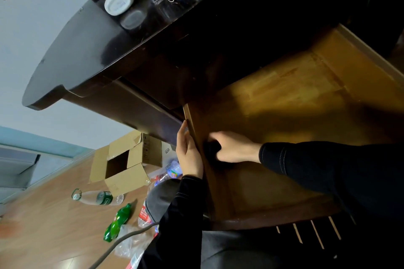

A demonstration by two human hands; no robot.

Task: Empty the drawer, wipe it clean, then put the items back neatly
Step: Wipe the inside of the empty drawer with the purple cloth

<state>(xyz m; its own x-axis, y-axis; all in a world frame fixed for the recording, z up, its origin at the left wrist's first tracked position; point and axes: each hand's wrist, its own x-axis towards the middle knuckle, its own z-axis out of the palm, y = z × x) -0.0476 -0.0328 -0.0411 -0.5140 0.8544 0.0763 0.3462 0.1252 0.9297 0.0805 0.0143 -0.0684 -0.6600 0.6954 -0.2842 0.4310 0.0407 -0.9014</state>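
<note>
**Friend:** Drawer first: where is it?

**Me:** The drawer [284, 98] is pulled well out from under the dark desk [87, 54], right in front of me. Its wooden bottom is bare and I see nothing lying in it, so I judge the emptying done and the wiping under way.

**Friend:** And your hands?

**Me:** My right hand [234, 147] is curled round a dark cloth [212, 148] and presses it down on the bottom, hard up against the left side wall [192, 120]. My left hand [189, 153] lies on the outside of that wall. Its fingers are straight along the wood and grasp nothing. I think it is there to brace the drawer.

**Friend:** What makes this step go well?

**Me:** I'd push the cloth right into the seam where wall meets bottom, since grit probably gathers there. Then I'd draw it along the seam in one long stroke rather than scrubbing on the spot. After that come overlapping passes across the bottom, including the shadowed back under the desk. The left hand should push in against the wall so the drawer doesn't slide or rack sideways.
</note>
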